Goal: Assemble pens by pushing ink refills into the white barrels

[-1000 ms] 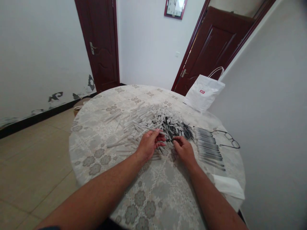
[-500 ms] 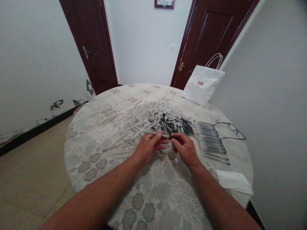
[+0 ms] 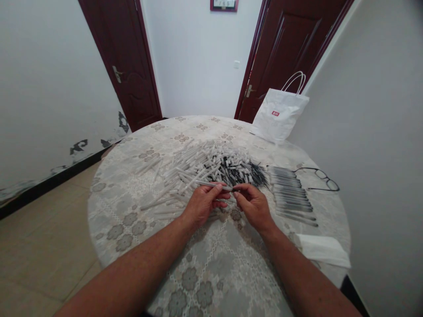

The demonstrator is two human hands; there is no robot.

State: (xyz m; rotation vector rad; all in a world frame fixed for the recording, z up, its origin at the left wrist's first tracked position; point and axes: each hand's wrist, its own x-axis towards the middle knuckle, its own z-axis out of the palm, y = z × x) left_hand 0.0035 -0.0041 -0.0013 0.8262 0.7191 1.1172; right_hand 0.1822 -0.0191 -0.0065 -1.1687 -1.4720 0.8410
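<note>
My left hand (image 3: 205, 200) is closed around a pale, see-through pen barrel (image 3: 208, 182), which lies nearly level and points to the right. At the barrel's right end, my right hand (image 3: 254, 205) pinches a small dark pen part; its exact shape is mostly hidden by the fingers. Just beyond both hands spreads a loose heap of pale pen barrels (image 3: 185, 168). Black pieces with white ends, perhaps pen refills (image 3: 246, 169), lie bunched at the heap's right side. A neat row of pens with dark ends (image 3: 291, 189) lies to the right of my right hand.
A patterned cloth covers the round table (image 3: 201, 273). Eyeglasses (image 3: 319, 178) rest beyond the pen row. Nearer me on the right lies a flat white sheet or packet (image 3: 324, 250). A white paper bag (image 3: 279, 115) stands at the back right, close to the wall.
The camera view has shifted very slightly. Both hands keep their hold, with the right fingers still at the barrel's end.
</note>
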